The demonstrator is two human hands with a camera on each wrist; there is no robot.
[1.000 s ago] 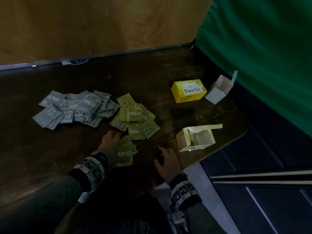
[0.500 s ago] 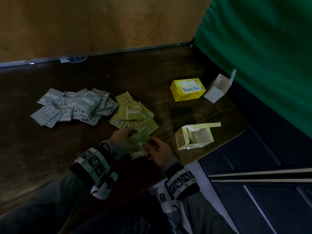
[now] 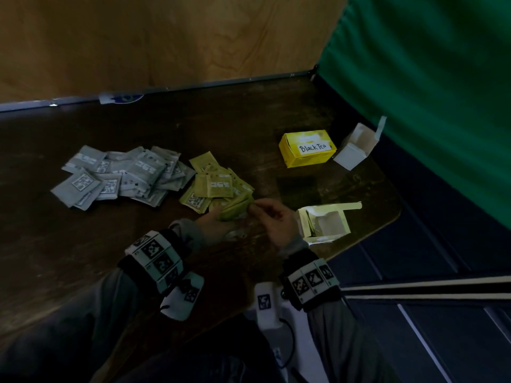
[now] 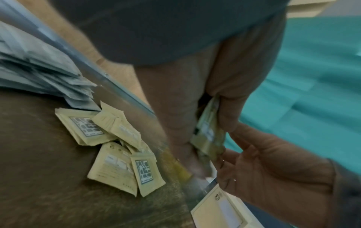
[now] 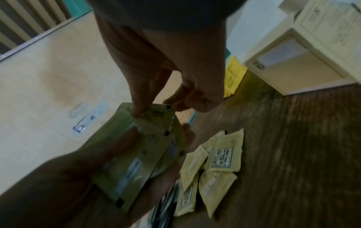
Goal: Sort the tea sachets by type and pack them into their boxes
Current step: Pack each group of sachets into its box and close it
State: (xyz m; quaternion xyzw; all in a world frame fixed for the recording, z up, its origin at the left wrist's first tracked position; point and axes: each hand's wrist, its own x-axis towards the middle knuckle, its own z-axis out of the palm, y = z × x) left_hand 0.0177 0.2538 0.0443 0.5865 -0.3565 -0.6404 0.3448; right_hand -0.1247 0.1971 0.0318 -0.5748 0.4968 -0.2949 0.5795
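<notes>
Dark, scuffed wooden surface (image 3: pixel 249 120) with a rounded corner at 4 o'clock. At 9 o'clock, a loose heap of flat, square grey sachets (image 3: pixel 121 175), papery, printed with blocky label marks, overlapping one another. Just right of it and touching its edge, a smaller scatter of yellow-green sachets (image 3: pixel 213 183) of the same flat square shape, crinkled at the seams.

Near 6 o'clock, left hand (image 3: pixel 213 225) clamped round a bundle of yellow-green sachets (image 3: pixel 235 210), fingers and thumb curled about the stack; right hand (image 3: pixel 276 219) pinching the bundle's far edge between thumb and forefinger, remaining fingers loosely bent. Both hands together over the surface's near edge, between the yellow-green scatter and an open box. Marker-printed bands on both wrists (image 3: pixel 157 261).

At 3 o'clock, just beside the right hand, an open pale cardboard box (image 3: pixel 323 225) lying on its side, flap (image 3: pixel 348 207) folded outward, mouth facing up; contents hard to make out in the dim light. At 1 o'clock, a closed glossy yellow box (image 3: pixel 307 147) with a white label handwritten "Black Tea". Touching its right corner, an open white box (image 3: pixel 355 146), tilted, flap raised; inside not visible.

Behind, a tan plywood wall (image 3: pixel 166 37); to the right, a green cloth (image 3: pixel 428 92).
</notes>
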